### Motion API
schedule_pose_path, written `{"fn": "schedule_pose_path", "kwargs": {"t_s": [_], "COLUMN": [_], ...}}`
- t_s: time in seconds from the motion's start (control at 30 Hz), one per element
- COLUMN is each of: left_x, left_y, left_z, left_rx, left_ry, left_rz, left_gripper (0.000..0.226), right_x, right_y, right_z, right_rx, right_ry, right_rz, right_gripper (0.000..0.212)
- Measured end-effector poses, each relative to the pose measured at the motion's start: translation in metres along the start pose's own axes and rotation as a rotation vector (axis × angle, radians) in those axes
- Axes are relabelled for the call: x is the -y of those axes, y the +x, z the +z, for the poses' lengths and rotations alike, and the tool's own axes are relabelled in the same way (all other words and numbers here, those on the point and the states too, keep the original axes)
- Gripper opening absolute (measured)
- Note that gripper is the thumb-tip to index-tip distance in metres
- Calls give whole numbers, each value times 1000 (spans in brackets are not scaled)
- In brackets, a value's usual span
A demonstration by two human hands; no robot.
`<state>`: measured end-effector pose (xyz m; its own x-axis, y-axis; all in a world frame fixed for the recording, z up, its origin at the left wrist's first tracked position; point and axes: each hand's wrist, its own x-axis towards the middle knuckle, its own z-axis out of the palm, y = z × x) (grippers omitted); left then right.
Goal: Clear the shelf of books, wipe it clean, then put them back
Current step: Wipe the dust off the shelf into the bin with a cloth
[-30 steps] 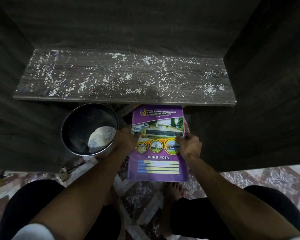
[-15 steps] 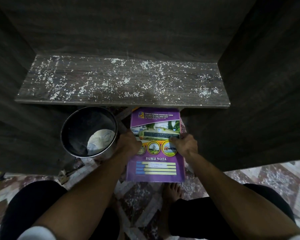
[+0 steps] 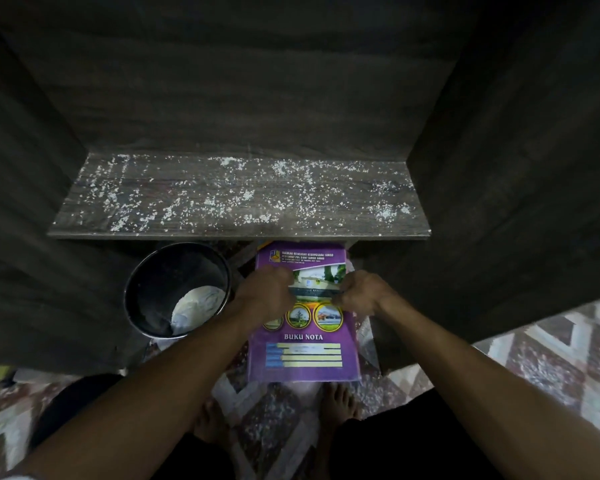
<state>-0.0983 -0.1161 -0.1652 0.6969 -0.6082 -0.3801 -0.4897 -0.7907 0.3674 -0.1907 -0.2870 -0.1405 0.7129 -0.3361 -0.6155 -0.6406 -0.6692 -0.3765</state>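
Note:
The dark wooden shelf (image 3: 239, 199) holds no books and is strewn with white specks. Below its front edge a purple notebook (image 3: 305, 355) marked "BUKU NOTA" lies flat, on top of other books whose edges barely show. My left hand (image 3: 265, 292) and my right hand (image 3: 359, 292) hover close together over the middle of its cover. Their fingers are loosely curled and blurred, and I see nothing gripped in either. Whether they touch the cover I cannot tell.
A dark metal bucket (image 3: 142, 271) with a white cloth (image 3: 196, 306) inside stands on the floor left of the notebook. Dark cabinet walls (image 3: 520, 202) close in both sides. My bare feet (image 3: 338, 400) stand on patterned tiles (image 3: 551, 368) right below.
Both hands left the notebook's side edges and slid inward over its cover. The notebook stayed flat below the shelf. My view tilted upward a little.

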Motion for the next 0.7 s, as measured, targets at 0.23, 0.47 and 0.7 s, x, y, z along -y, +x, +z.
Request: {"fn": "schedule_pose_path", "kwargs": {"t_s": [0.23, 0.47, 0.7], "left_x": [-43, -86, -142], "left_y": [-40, -82, -116], "left_z": [-59, -125, -213], "left_rx": [-64, -183, -433], "left_ry": [164, 239, 278], "left_rz": [156, 250, 351], "left_gripper": [28, 25, 27], "right_x": [17, 41, 75], "right_y": [-54, -125, -211], "right_z": [-47, -100, -170], "right_rx": [-42, -128, -356], "right_ry": [-152, -190, -293], "right_rz": [-107, -196, -293], "right_gripper": [36, 35, 51]}}
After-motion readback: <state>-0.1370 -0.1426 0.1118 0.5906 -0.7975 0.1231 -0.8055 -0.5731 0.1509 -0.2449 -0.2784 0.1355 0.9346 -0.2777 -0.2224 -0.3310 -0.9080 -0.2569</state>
